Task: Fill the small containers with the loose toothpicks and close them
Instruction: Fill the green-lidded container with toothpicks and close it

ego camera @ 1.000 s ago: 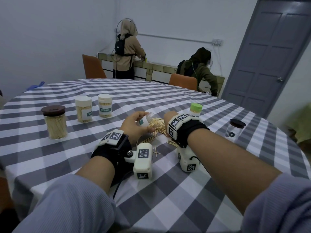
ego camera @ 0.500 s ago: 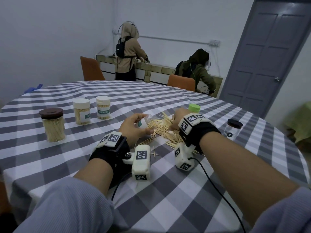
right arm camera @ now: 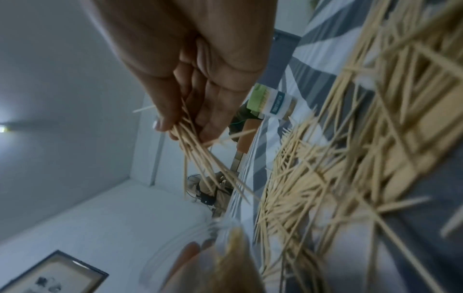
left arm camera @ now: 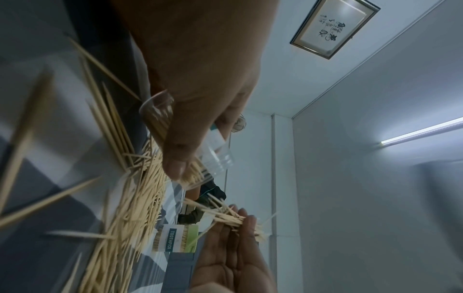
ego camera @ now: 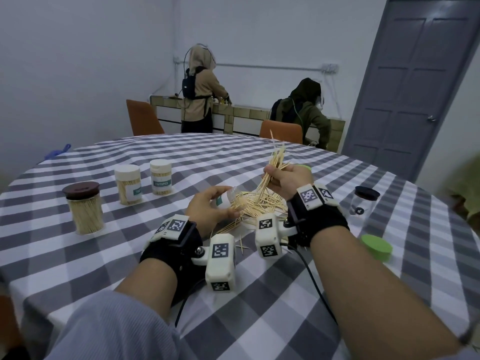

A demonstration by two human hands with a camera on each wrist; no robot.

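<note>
— Head view? 
— Left hand [ego camera: 207, 207] tilts a small clear container [ego camera: 228, 198] over the toothpick pile [ego camera: 255, 203]; right hand [ego camera: 284, 180] pinches a raised bundle [ego camera: 275, 162].

— Left wrist? 
— Container partly filled, seemingly; fingers wrapped around it.

— Right wrist? 
— Bundle splays. It should be squared up and fed in points first.

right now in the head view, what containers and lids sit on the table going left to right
brown-lid jar → white-lid container → second white-lid container → clear container held on its side by the left hand → green lid lying loose; the black-lid jar stands at about the same place, farther back
</note>
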